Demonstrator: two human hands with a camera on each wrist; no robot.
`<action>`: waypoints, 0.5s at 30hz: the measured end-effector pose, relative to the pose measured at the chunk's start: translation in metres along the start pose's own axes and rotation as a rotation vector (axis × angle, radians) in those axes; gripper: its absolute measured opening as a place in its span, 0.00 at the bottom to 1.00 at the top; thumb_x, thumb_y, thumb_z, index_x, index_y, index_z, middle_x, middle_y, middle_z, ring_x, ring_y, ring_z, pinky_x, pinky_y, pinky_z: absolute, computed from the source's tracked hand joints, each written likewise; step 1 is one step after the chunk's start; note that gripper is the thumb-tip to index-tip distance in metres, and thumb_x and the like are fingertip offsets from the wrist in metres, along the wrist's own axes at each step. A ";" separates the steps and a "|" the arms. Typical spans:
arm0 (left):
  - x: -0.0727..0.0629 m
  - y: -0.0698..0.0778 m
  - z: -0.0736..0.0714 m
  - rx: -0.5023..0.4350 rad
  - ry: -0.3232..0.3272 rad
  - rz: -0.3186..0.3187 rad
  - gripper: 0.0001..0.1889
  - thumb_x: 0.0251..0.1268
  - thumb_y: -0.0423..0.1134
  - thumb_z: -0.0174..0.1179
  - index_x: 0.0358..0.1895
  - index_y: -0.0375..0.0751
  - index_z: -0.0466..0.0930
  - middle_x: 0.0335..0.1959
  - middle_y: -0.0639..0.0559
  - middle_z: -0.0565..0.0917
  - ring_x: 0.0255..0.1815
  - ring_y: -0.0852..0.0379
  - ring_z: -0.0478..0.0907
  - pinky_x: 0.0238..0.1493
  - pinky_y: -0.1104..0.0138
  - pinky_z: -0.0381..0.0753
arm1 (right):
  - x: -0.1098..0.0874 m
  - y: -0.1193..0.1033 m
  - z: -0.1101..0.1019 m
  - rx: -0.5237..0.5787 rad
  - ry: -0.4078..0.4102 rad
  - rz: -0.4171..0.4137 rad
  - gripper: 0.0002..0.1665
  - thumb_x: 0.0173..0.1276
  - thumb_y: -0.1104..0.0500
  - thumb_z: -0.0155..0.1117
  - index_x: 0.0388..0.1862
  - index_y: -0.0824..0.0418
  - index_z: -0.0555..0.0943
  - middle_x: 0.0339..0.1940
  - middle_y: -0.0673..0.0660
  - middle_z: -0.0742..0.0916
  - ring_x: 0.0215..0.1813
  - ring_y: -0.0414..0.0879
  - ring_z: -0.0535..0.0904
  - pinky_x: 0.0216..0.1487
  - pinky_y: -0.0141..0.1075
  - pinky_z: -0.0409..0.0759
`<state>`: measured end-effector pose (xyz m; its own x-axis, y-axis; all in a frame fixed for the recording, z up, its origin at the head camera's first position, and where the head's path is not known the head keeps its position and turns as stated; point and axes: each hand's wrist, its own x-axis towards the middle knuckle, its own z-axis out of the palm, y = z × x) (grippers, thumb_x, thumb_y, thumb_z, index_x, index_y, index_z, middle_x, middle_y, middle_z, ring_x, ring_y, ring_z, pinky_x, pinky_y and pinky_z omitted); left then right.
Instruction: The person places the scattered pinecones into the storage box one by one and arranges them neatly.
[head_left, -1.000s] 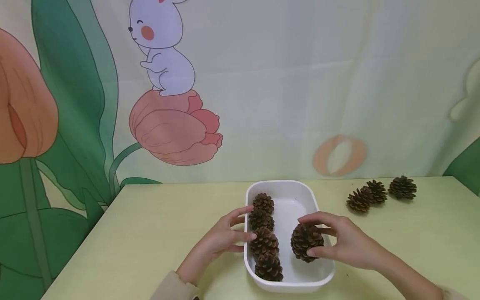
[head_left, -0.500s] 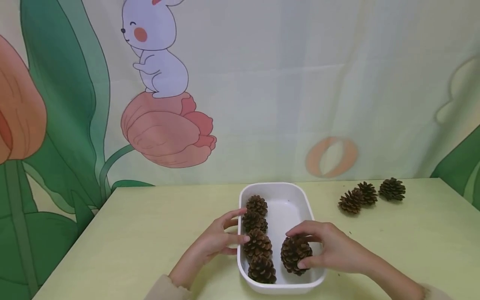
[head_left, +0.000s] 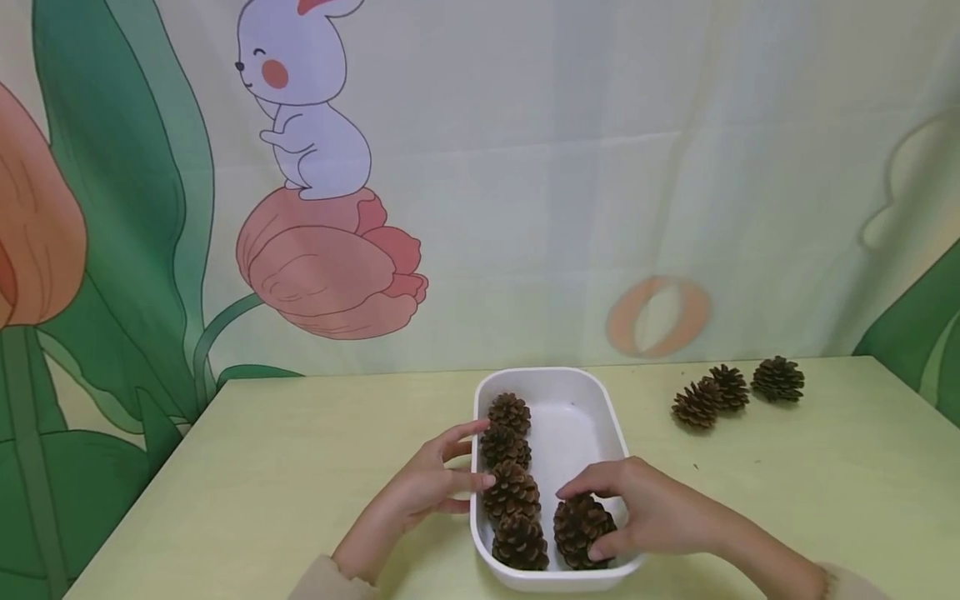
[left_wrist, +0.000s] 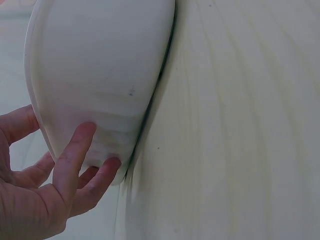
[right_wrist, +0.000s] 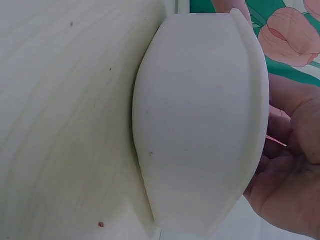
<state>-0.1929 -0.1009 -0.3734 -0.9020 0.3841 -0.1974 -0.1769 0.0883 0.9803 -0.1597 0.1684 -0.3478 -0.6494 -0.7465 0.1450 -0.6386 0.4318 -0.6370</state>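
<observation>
In the head view, my right hand (head_left: 648,508) holds a brown pine cone (head_left: 581,529) between thumb and fingers. This cone is low in the near right part of a white rectangular tub (head_left: 611,417); whether it touches the floor is hidden. My left hand (head_left: 431,479) grips the tub's left wall, thumb and a finger over the rim. In the left wrist view, other fingers of the left hand (left_wrist: 55,185) press the outside wall. Along the tub's left side stands a row of several pine cones (head_left: 510,492). The right wrist view shows the right hand (right_wrist: 295,145) behind the tub wall (right_wrist: 200,115), its cone hidden.
Three more pine cones lie on the pale yellow table (head_left: 300,467) at the back right: a left one (head_left: 696,404), a middle one (head_left: 729,387) and a right one (head_left: 777,379). Behind the table hangs a printed curtain (head_left: 487,208) with a rabbit and tulips.
My right hand has lowered the pine cone toward the near end of the tub, beside the row. The left hand keeps its hold on the wall. The head view has shifted slightly.
</observation>
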 end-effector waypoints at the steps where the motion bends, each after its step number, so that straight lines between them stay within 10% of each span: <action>1: 0.000 0.000 0.000 0.000 0.000 -0.001 0.37 0.53 0.26 0.62 0.68 0.46 0.59 0.65 0.28 0.57 0.46 0.46 0.77 0.40 0.53 0.82 | 0.000 0.000 0.000 -0.007 -0.012 0.005 0.27 0.50 0.55 0.73 0.50 0.61 0.79 0.47 0.50 0.83 0.50 0.41 0.76 0.48 0.36 0.78; 15: 0.000 -0.001 -0.001 -0.020 -0.001 0.006 0.38 0.52 0.26 0.62 0.68 0.46 0.58 0.65 0.28 0.56 0.47 0.45 0.77 0.40 0.53 0.82 | 0.005 -0.001 0.002 -0.077 -0.096 0.002 0.26 0.49 0.55 0.73 0.49 0.61 0.80 0.46 0.50 0.83 0.49 0.40 0.77 0.46 0.34 0.79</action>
<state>-0.1931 -0.1017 -0.3740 -0.9025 0.3857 -0.1916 -0.1795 0.0675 0.9814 -0.1617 0.1639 -0.3479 -0.6105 -0.7890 0.0683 -0.6696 0.4682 -0.5765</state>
